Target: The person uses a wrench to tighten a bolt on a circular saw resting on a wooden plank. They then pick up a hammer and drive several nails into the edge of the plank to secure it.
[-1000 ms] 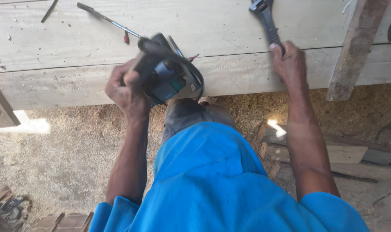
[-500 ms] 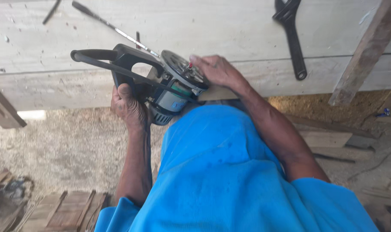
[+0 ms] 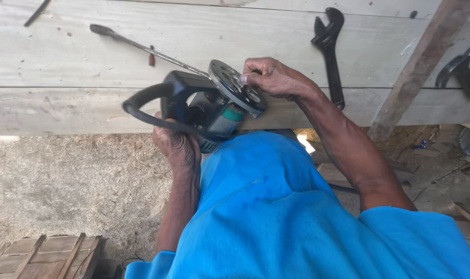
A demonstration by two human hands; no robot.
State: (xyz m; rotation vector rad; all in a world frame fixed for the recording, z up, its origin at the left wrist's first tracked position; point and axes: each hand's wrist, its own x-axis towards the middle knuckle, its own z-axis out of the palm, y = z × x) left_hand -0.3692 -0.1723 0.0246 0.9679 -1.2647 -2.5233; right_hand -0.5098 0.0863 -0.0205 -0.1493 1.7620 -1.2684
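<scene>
My left hand [image 3: 177, 147] grips the underside of a dark power tool [image 3: 201, 109] with a loop handle and a teal band, held tilted at the bench's front edge. My right hand [image 3: 273, 77] pinches the round metal base disc [image 3: 236, 87] on the tool's upturned end. The tool hangs over my blue-clad knee [image 3: 255, 175], partly resting against the edge of the pale wooden bench [image 3: 64, 108].
A long thin screwdriver [image 3: 142, 47] lies on the bench behind the tool. A black adjustable wrench [image 3: 330, 49] lies to the right, near a slanted wooden post [image 3: 418, 67]. Another dark tool [image 3: 464, 70] sits far right. Sawdust covers the ground [image 3: 64, 181]; a slatted crate [image 3: 44, 256] is bottom left.
My right hand left the bench edge near the wrench and came onto the tool's disc. The tool was turned over, so its handle and base disc show.
</scene>
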